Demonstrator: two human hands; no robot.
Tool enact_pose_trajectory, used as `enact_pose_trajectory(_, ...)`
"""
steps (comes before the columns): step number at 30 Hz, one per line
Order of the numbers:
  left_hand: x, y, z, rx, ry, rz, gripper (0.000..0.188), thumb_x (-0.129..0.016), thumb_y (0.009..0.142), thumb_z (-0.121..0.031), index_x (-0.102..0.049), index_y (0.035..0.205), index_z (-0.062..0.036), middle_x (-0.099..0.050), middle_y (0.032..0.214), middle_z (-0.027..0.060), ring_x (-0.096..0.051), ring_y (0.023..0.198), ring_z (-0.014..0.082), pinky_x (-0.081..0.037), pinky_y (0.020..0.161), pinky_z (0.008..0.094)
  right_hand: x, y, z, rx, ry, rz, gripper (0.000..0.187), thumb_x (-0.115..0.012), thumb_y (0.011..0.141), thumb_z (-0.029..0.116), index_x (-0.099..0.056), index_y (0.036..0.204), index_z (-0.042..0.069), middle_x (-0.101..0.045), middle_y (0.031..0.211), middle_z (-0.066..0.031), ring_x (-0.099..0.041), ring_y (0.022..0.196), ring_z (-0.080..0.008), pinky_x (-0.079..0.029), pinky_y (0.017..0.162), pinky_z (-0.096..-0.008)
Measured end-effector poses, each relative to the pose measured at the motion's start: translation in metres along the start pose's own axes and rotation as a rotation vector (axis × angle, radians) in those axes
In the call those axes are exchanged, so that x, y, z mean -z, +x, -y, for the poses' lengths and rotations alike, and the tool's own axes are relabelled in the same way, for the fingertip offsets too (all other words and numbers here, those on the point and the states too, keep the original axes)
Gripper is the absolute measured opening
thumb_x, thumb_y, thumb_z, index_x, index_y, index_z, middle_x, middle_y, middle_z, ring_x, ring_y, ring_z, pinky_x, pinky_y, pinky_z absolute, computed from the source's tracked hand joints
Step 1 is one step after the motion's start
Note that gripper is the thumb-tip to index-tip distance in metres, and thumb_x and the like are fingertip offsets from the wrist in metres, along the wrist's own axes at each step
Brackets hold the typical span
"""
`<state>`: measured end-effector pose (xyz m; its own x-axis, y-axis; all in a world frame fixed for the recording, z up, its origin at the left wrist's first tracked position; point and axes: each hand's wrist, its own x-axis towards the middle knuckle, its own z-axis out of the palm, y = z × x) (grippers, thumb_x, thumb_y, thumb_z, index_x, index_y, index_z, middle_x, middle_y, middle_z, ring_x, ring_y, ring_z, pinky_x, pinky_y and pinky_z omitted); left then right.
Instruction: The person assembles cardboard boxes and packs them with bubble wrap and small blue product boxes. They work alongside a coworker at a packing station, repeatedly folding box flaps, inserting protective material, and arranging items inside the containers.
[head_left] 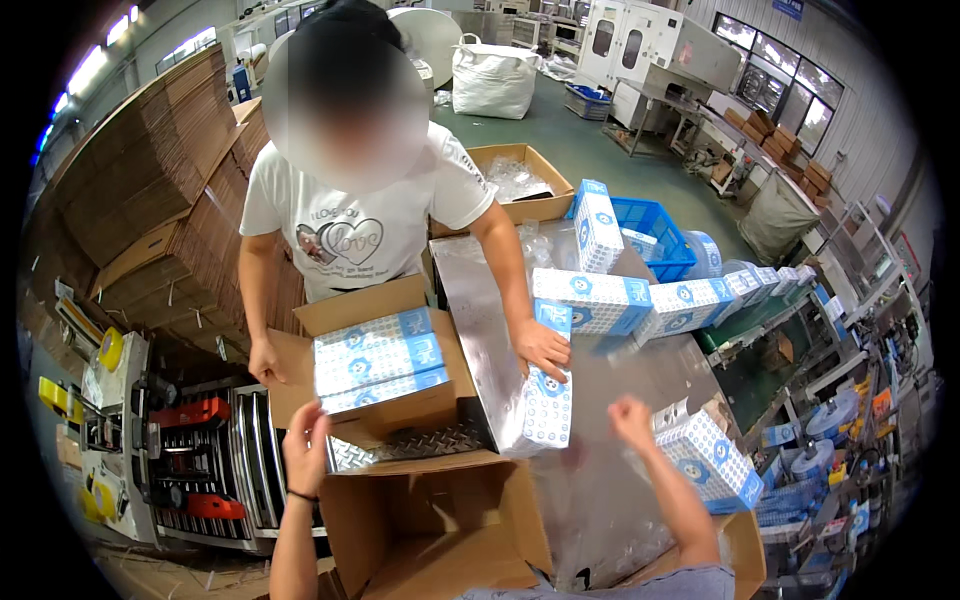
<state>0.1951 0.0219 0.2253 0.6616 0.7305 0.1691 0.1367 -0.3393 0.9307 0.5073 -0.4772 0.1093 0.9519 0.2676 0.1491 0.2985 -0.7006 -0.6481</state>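
Observation:
My left hand (305, 445), fingers raised and apart, is at the near left corner of an open carton (385, 425) packed with white-and-blue patterned packs (375, 345). Above the metal table (600, 480), my right hand (630, 418) is curled closed, and nothing shows in it. To its right, a white-and-blue pack (705, 455) lies tilted with an end flap up. Between my forearms stands a second open carton (435, 525) with bare inner walls. Across from me, a co-worker's hand (543, 348) presses on a white-and-blue pack (545, 415); their other hand (265, 360) is at the packed carton's flap.
More packs (685, 305) line up along the table's far right side, leading to a conveyor (775, 340). Behind them sits a blue crate (665, 240). A carton of clear plastic (515, 180) is at the far end. Flattened cardboard (140, 160) is stacked left, above a roller machine (200, 455).

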Motion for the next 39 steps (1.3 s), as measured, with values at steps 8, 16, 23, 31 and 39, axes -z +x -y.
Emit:
enact_pose_trajectory(8, -0.268, -0.017, -0.111, -0.445, 0.391, 0.407, 0.062, -0.077, 0.083, -0.035, -0.055, 0.127, 0.0027, -0.057, 0.125, 0.0255, -0.053, 0.118, 0.0409, -0.047, 0.098, 0.0452, 0.014, 0.264, 0.061, 0.208, -0.814, 0.202, 0.125, -0.092, 0.059, 0.021, -0.016, 0.157, 0.032, -0.026, 0.161, -0.0153, -0.023, 0.149, -0.0353, -0.018, 0.116, -0.068)
enact_pose_trajectory(16, -0.39, 0.026, -0.085, 0.199, 0.813, 0.71, 0.137, -0.087, 0.062, -0.046, 0.004, 0.158, -0.0061, -0.044, 0.141, 0.0339, -0.055, 0.123, 0.0445, -0.049, 0.097, 0.0527, -0.075, 0.28, 0.075, 0.397, -0.587, 0.344, 0.102, -0.082, 0.063, 0.032, -0.03, 0.15, 0.018, -0.058, 0.126, -0.019, -0.055, 0.123, -0.0376, -0.042, 0.107, -0.0542)
enact_pose_trajectory(23, -0.226, 0.134, -0.072, 0.165, -0.081, 0.566, 0.104, -0.095, 0.05, -0.023, -0.048, 0.139, 0.0026, -0.062, 0.128, 0.0158, -0.061, 0.116, 0.0265, -0.046, 0.104, 0.0379, -0.008, 0.189, 0.066, -0.004, -0.567, 0.491, 0.117, -0.088, 0.06, 0.048, -0.025, 0.153, 0.014, -0.056, 0.133, -0.0259, -0.056, 0.121, -0.0442, -0.047, 0.101, -0.0523)
enact_pose_trajectory(31, -0.035, 0.021, -0.154, -0.459, -0.282, 0.666, 0.054, -0.08, 0.079, -0.02, -0.061, 0.124, 0.0019, -0.068, 0.118, 0.0137, -0.064, 0.107, 0.0279, -0.041, 0.109, 0.0474, -0.05, 0.178, 0.098, 0.074, -0.276, 0.378, 0.129, -0.097, 0.048, 0.03, -0.026, 0.156, 0.02, -0.052, 0.143, -0.021, -0.052, 0.128, -0.0429, -0.043, 0.105, -0.0506)
enact_pose_trajectory(39, 0.0, -0.115, -0.061, -0.232, 0.446, 0.577, 0.061, -0.081, 0.062, -0.011, -0.063, 0.12, -0.0072, -0.068, 0.108, 0.013, -0.062, 0.095, 0.0354, -0.049, 0.089, 0.0484, 0.029, 0.105, 0.162, 0.026, 0.91, 0.149, 0.099, -0.091, 0.061, 0.006, -0.04, 0.146, 0.0, -0.063, 0.128, -0.0211, -0.064, 0.115, -0.035, -0.055, 0.095, -0.044)
